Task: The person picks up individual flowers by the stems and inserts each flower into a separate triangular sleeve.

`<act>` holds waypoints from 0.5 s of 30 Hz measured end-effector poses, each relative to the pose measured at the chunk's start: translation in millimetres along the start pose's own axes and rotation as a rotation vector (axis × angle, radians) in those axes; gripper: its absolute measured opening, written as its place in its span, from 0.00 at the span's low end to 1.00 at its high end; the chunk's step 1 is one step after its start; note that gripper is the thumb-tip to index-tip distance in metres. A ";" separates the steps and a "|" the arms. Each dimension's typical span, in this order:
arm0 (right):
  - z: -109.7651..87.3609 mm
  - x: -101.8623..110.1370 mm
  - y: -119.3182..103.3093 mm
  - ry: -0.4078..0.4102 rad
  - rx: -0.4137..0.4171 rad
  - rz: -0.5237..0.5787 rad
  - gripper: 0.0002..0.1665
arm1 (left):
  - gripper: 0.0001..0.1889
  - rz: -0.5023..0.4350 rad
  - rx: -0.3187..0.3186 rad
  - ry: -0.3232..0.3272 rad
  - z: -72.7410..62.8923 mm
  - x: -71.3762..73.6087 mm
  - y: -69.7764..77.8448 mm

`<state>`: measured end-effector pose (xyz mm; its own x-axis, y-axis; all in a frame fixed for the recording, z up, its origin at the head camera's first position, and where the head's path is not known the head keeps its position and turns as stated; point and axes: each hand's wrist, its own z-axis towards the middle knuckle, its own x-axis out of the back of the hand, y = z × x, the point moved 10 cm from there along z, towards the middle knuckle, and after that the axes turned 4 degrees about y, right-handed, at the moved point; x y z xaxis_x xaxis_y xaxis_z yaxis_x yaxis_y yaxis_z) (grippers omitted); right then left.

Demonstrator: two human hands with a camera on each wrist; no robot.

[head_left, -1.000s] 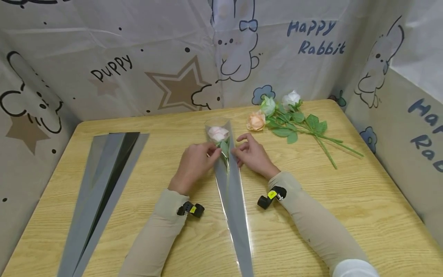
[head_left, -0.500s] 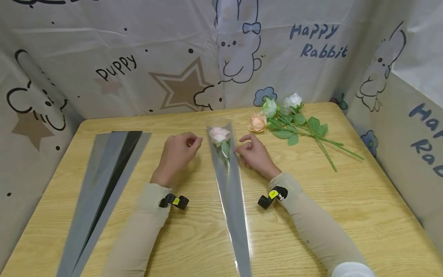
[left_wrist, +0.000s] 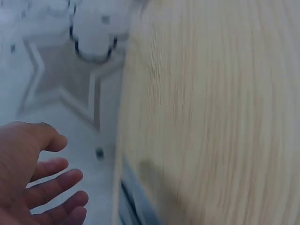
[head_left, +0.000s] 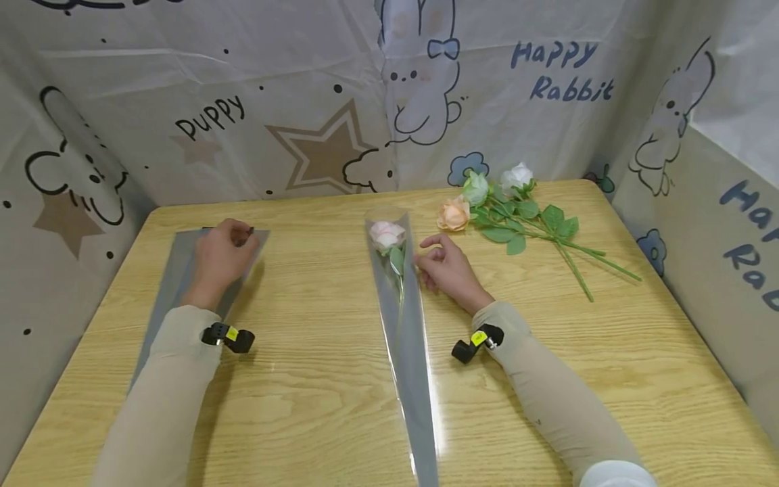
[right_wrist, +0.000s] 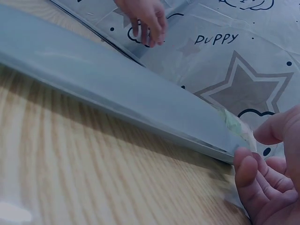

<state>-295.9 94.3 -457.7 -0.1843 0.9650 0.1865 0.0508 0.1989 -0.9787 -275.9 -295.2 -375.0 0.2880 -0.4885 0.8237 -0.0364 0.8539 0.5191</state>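
A pink-and-white artificial rose [head_left: 387,235] with a green leaf and stem lies inside a long tapered sleeve [head_left: 410,352], clear in front and grey behind, in the middle of the table. My right hand [head_left: 449,270] stays at the sleeve's right edge near the bloom, fingers loosely bent. In the right wrist view, a gap shows between thumb and fingers of that right hand [right_wrist: 267,173]. My left hand [head_left: 222,260] is over the upper end of the stacked grey sleeves [head_left: 182,264] at the left, partly covering them. Its fingers [left_wrist: 56,187] are loosely spread in the left wrist view.
Three more artificial roses lie at the back right: a peach one [head_left: 453,214], a pale green one [head_left: 477,188] and a white one [head_left: 516,177], their stems [head_left: 575,267] pointing right. Printed cloth walls [head_left: 292,67] enclose the wooden table [head_left: 316,379] at the back and sides.
My left hand has left the rose's sleeve and travelled left to the stacked sleeves. The right hand has stayed by the sleeve's right edge; the rose lies as before.
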 end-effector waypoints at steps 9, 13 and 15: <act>-0.4 5.6 4.5 0.017 0.009 -0.019 0.19 | 0.31 0.167 0.153 -0.088 8.1 8.7 -88.9; 0.1 2.6 3.1 0.005 0.026 -0.023 0.19 | 0.37 0.225 0.202 -0.140 4.8 11.6 -112.8; 1.3 0.0 0.9 0.002 0.034 -0.015 0.18 | 0.39 0.252 0.213 -0.163 3.8 13.7 -118.3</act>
<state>-297.2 94.2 -458.7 -0.1825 0.9623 0.2015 0.0149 0.2076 -0.9781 -271.3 -403.6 -424.2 0.0892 -0.3044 0.9483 -0.2900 0.9030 0.3172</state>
